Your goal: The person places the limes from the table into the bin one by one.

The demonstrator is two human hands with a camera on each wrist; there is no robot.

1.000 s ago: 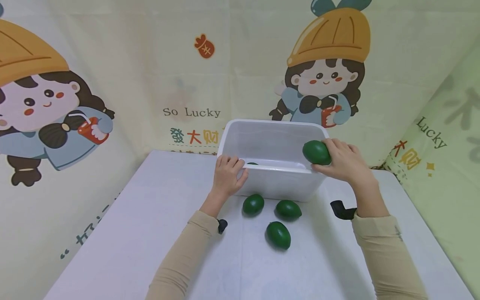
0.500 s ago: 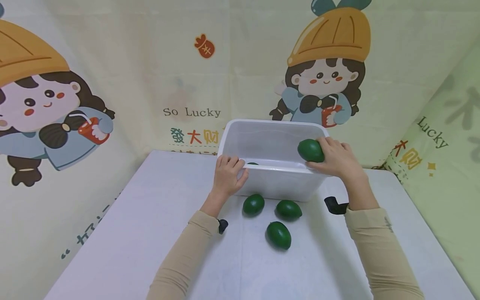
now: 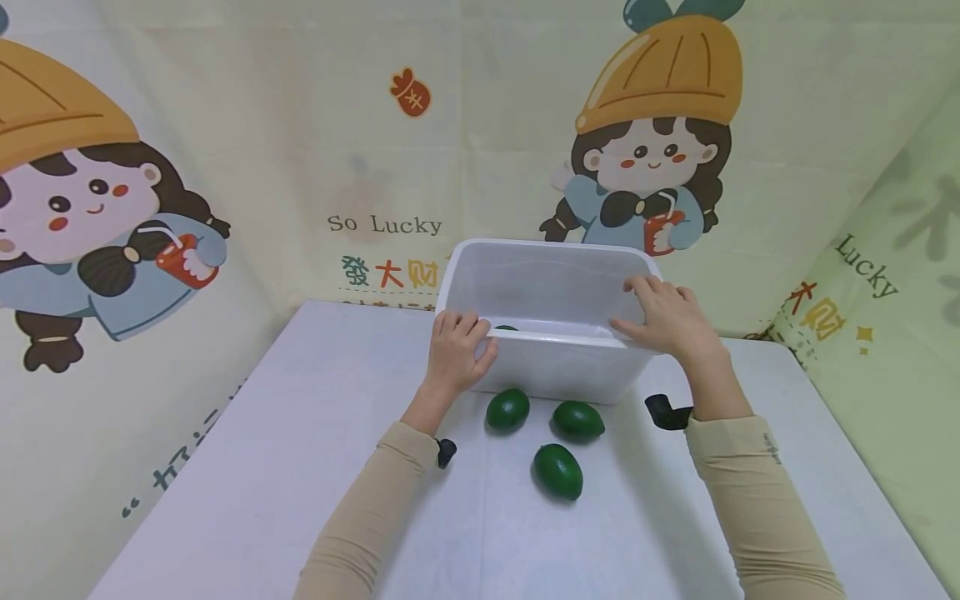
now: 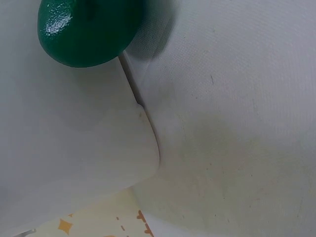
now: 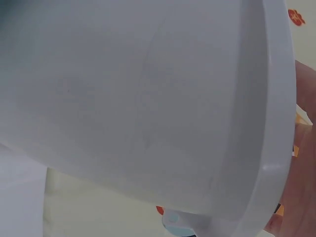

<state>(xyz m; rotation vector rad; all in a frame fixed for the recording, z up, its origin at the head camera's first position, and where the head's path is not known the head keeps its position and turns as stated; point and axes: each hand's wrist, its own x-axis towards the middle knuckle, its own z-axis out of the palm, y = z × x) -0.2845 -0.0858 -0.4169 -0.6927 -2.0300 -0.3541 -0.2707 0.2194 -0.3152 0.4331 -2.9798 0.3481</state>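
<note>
A white plastic bin [image 3: 555, 367] stands on the white table, its mouth facing up toward me. My left hand [image 3: 453, 354] grips its front rim near the left corner, fingers over the edge and thumb on the outside. At the bin's right end, my right hand [image 3: 667, 317] has its fingers spread over the rim and holds nothing. In front of the bin lie three green limes, a left one [image 3: 507, 411], a right one [image 3: 577, 421] and a nearer one [image 3: 558, 472]. Just a sliver of another lime [image 3: 506, 327] shows inside; the front wall hides the rest.
The white table [image 3: 247, 467] extends to both sides of the bin. Behind it hangs a printed cloth [image 3: 375, 167] with cartoon figures and lettering. The left wrist view shows a lime [image 4: 89, 29] close to the bin wall [image 4: 64, 138].
My right hand moved left over the bin and let go of the lime, which dropped out of sight inside. My left hand stayed on the rim.
</note>
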